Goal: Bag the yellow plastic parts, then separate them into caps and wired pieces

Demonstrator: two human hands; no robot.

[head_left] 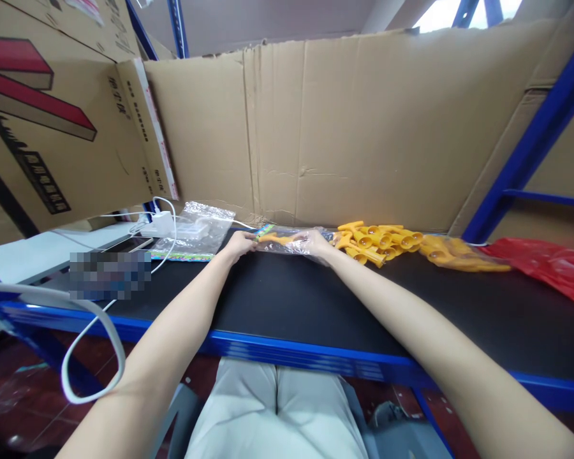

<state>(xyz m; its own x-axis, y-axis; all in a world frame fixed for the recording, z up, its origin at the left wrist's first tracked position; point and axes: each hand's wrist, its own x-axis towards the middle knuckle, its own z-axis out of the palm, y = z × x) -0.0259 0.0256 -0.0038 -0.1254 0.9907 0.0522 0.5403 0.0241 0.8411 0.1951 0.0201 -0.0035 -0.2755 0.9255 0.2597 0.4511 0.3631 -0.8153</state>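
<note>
A clear bag [287,241] is gripped by both hands [239,245] [313,243] on a black, blue-edged shelf [277,299] walled by cardboard [344,127].

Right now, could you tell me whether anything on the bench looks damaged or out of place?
Only the cardboard backing looks worn, creased and torn along its lower edge. Nothing else stands out; the yellow parts lie heaped together.

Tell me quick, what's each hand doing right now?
Left hand: closed on the clear bag's end.
Right hand: on the bag, grip cannot be told.
</note>
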